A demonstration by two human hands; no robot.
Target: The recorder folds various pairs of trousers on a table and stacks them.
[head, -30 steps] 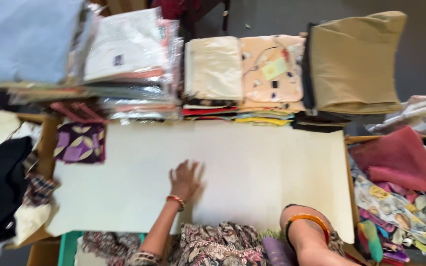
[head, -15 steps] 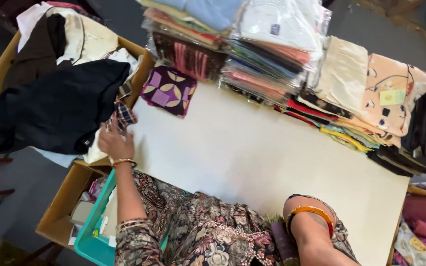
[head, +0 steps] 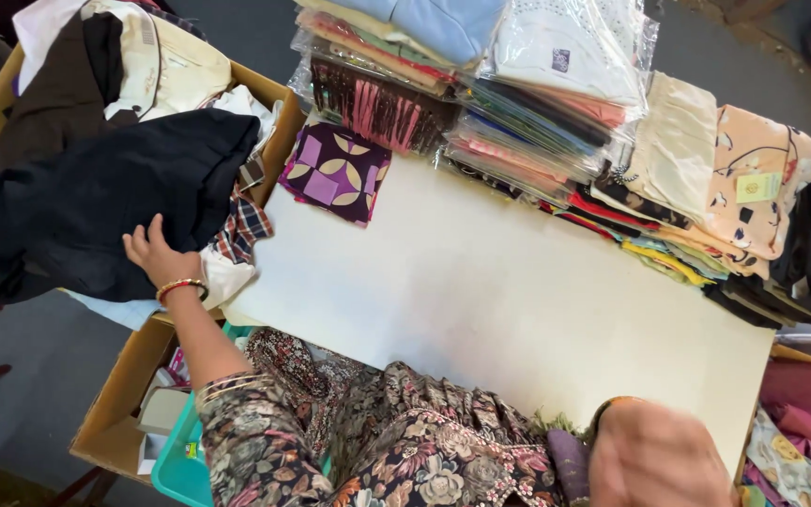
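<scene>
A: We are resting our left hand (head: 154, 255) with spread fingers on the large black cloth garment (head: 96, 202), which is lying piled over the open brown cardboard box (head: 124, 394) beside the table.

B: Are we gripping it?

A: We are only pressing flat on its edge, just beside a red-and-blue checked cloth (head: 244, 225). Our right hand (head: 659, 455) is hanging blurred at the near edge of the white rectangular tabletop (head: 499, 291); we cannot tell whether it is open or closed.

B: And nearby?

A: A folded purple cloth with cream geometric shapes (head: 335, 172) is lying at the table's corner, touching stacks of plastic-wrapped folded garments (head: 537, 122).
</scene>
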